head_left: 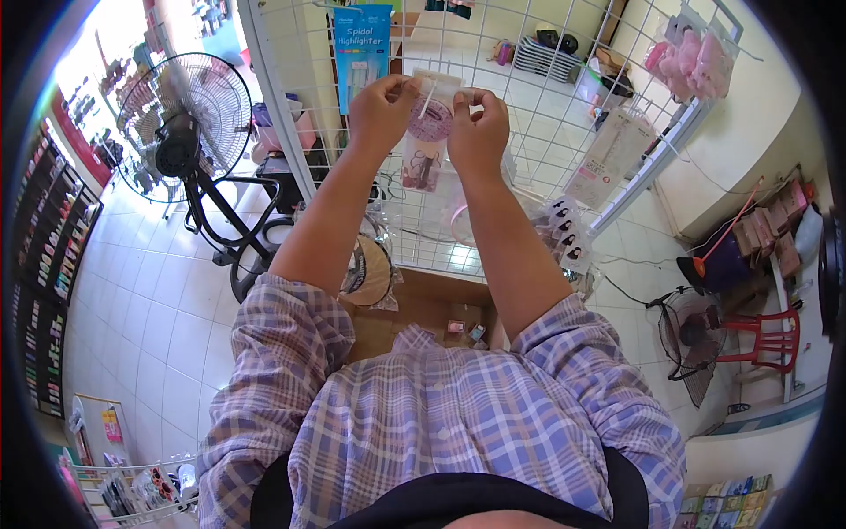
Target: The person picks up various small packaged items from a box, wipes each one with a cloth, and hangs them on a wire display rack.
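In the head view, a small clear plastic packet with a round purple card (430,122) hangs upright before a white wire grid. A white hook (429,99) sticks out across its top. My left hand (382,113) pinches the upper left corner of the packet. My right hand (478,132) has thumb and finger closed at its upper right edge. Just below hangs another packet with small reddish items (421,169). A blue Spidol Highlighter pack (362,53) hangs left of my left hand.
Pink items in plastic (696,62) and a pale hanging pack (610,157) are on the grid's right side. An opened cardboard box (423,304) stands below my arms. A black fan (181,132) stands at left, another fan (692,331) and a red chair (765,339) at right.
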The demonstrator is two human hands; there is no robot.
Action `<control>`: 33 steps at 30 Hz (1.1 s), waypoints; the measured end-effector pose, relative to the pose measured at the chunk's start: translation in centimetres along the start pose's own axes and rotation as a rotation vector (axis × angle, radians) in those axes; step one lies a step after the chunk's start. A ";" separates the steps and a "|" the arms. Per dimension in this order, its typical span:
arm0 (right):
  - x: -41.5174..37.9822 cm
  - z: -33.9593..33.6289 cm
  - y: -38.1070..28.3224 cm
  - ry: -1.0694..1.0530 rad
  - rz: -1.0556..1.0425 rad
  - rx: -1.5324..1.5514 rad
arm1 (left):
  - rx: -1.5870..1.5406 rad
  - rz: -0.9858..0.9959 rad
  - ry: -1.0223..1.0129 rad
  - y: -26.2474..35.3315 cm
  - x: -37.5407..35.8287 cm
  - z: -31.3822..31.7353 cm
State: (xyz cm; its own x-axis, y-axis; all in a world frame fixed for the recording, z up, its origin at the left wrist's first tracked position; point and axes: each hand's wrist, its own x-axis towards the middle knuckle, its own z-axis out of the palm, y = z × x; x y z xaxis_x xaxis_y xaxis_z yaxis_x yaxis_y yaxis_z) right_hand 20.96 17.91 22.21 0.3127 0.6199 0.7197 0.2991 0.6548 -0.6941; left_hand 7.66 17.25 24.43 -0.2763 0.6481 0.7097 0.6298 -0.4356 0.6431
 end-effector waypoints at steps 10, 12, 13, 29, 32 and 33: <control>1.9 0.6 1.6 -0.019 0.078 0.006 | 0.012 0.001 0.090 0.2 -0.4 0.3; 1.9 0.3 1.0 -0.039 0.099 0.026 | 0.155 0.058 0.097 0.2 -0.9 -0.1; 1.8 0.1 0.9 -0.046 0.114 0.030 | 0.167 0.051 0.099 0.1 -1.1 -0.2; 0.6 -0.1 2.4 -0.165 -0.011 -0.038 | -0.027 -0.041 0.129 -1.9 -2.6 1.1; 0.6 -0.4 2.6 -0.221 0.034 -0.009 | -0.048 -0.042 0.134 -1.7 -2.9 1.0; 0.2 -0.3 2.7 -0.217 0.036 -0.010 | -0.066 -0.043 0.134 -1.7 -2.8 0.9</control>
State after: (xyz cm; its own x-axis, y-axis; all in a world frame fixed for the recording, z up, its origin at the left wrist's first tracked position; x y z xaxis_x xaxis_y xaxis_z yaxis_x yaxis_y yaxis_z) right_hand 22.10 19.70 20.49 0.1223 0.7222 0.6808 0.3005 0.6268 -0.7189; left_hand 8.06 16.72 21.08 -0.3993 0.5794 0.7105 0.5675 -0.4525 0.6879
